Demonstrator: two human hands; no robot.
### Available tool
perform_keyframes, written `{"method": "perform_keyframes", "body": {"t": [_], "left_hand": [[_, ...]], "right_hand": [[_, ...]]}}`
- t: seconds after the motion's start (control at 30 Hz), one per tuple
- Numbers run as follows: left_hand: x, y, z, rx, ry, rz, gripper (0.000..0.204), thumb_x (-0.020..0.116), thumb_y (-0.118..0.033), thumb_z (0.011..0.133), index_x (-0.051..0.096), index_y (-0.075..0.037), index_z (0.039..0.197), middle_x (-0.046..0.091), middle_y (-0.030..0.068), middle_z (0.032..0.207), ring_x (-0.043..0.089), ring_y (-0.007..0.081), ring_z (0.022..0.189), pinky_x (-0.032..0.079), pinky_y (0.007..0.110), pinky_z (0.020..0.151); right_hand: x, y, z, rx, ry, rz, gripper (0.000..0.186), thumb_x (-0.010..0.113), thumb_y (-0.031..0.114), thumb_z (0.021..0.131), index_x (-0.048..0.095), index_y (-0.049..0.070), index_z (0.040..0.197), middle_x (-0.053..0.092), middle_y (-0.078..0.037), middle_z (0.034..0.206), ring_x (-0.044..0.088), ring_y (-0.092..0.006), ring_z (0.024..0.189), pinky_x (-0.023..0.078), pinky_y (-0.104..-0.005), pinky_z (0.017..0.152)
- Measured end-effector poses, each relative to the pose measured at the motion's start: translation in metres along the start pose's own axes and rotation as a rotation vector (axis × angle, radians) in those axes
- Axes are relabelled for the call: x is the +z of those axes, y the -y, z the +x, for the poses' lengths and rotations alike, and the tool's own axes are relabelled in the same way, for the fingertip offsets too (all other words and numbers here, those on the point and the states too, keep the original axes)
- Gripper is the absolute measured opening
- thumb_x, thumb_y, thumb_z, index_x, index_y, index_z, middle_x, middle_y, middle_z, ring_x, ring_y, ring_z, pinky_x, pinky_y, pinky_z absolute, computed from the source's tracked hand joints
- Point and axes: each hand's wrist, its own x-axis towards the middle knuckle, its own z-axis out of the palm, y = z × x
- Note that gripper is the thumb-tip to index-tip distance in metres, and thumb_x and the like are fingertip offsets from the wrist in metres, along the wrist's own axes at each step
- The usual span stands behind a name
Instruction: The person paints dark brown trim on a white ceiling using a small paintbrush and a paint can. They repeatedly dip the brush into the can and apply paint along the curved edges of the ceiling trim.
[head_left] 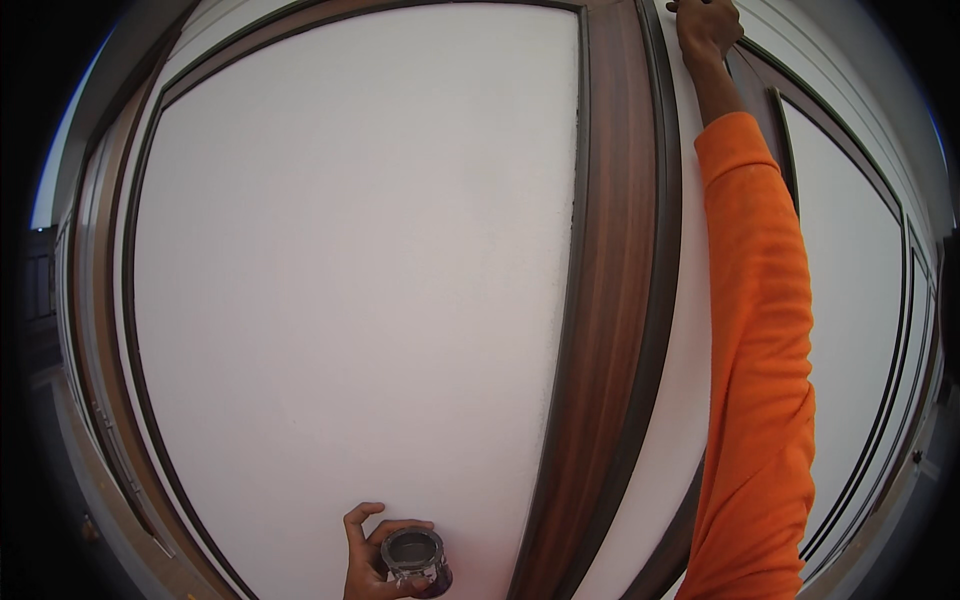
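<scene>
My left hand (366, 562), low in the view, is wrapped round a small round jar (412, 548) whose open mouth faces up. Dark stuff shows inside the jar, and smears mark its outside. High at the upper right, my right hand (708, 28) is raised with its fingers curled in; the top edge cuts it off, and what it grips, if anything, cannot be made out. It is nearest the upper part of a white strip beside a dark-edged, brown wood-grain band (615, 230). My right arm wears an orange sleeve (755, 300).
A large white panel (350, 270) with a dark border fills the middle and left. Beyond my right arm stands another white panel (850, 270) with dark edging. Brown trim (95, 300) runs down the far left.
</scene>
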Motion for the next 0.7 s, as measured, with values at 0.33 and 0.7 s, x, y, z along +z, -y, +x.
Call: {"method": "perform_keyframes", "body": {"t": [0.33,0.7], "left_hand": [[-0.0001,-0.0029,-0.0009,0.005,0.019,0.015,0.103,0.094,-0.012,0.066,0.019,-0.014,0.137,0.065,0.0237,0.124,0.065,0.0312,0.119,0.049,0.048,0.110],[-0.0010,-0.0052,-0.0012,0.001,0.019,0.019,0.104,0.095,-0.015,0.066,0.019,-0.014,0.137,0.065,0.0239,0.125,0.065,0.0298,0.119,0.049,0.046,0.109]], "right_hand": [[-0.0010,0.0002,-0.0003,-0.037,-0.015,-0.046,0.025,0.068,0.024,0.095,0.065,0.000,0.094,0.072,-0.012,0.075,0.072,-0.0214,0.065,0.056,-0.0348,0.066],[0.0014,0.0061,-0.0046,-0.081,0.018,-0.087,0.026,0.068,0.025,0.095,0.064,-0.001,0.092,0.070,-0.011,0.077,0.071,-0.0206,0.066,0.054,-0.0358,0.065]]}}
